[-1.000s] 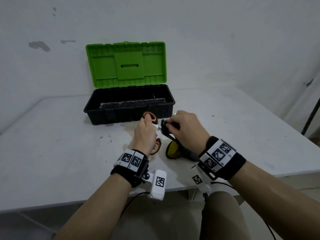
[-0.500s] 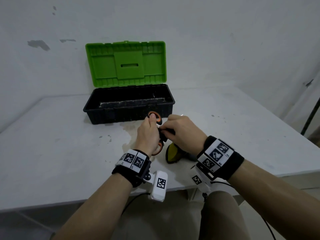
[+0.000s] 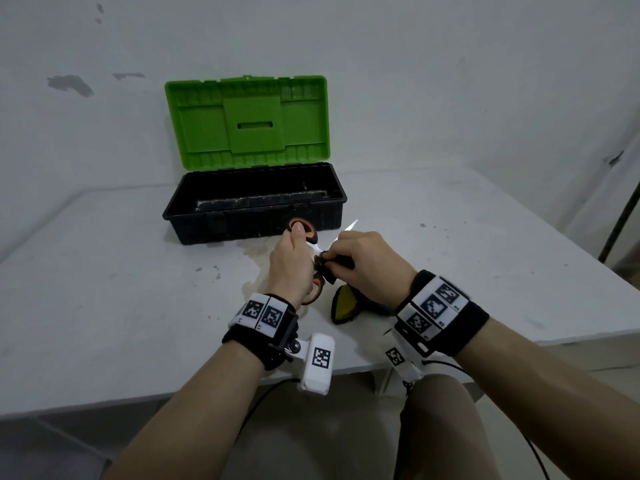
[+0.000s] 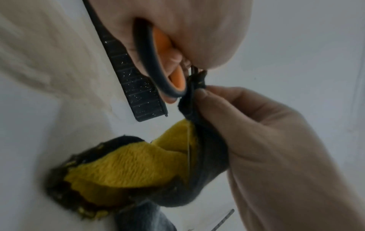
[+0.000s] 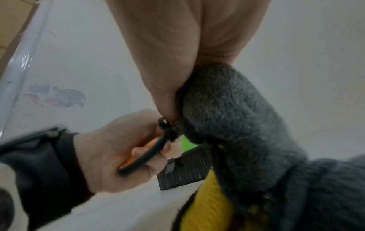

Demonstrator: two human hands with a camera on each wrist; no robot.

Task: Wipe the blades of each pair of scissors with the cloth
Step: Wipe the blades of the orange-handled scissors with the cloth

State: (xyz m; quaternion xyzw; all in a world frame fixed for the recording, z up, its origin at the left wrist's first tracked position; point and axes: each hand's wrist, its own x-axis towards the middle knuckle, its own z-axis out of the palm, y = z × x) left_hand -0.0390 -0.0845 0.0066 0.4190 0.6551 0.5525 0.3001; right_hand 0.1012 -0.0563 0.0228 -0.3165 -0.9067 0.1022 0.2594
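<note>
My left hand [image 3: 291, 268] grips the black-and-orange handles of a pair of scissors [image 3: 304, 232], held above the table with its blades spread. One bright blade tip [image 3: 351, 225] pokes out past my right hand [image 3: 363, 261]. That hand pinches a grey-and-yellow cloth [image 3: 343, 304] around the blades near the pivot; the cloth's tail hangs down to the table. In the left wrist view the orange handle loop [image 4: 168, 62] sits round my fingers and the cloth [image 4: 138, 168] bunches below. In the right wrist view the grey cloth [image 5: 237, 125] fills my palm. No other scissors show.
An open toolbox [image 3: 254, 206] with a black tray and an upright green lid [image 3: 247, 121] stands just behind my hands. The white table [image 3: 104, 289] runs left and right, its front edge near my wrists. A dark pole [image 3: 620, 223] leans at the far right.
My right hand has slid the cloth back along the blades toward the pivot, and a blade tip has come into sight beyond it. My left hand keeps hold of the handles.
</note>
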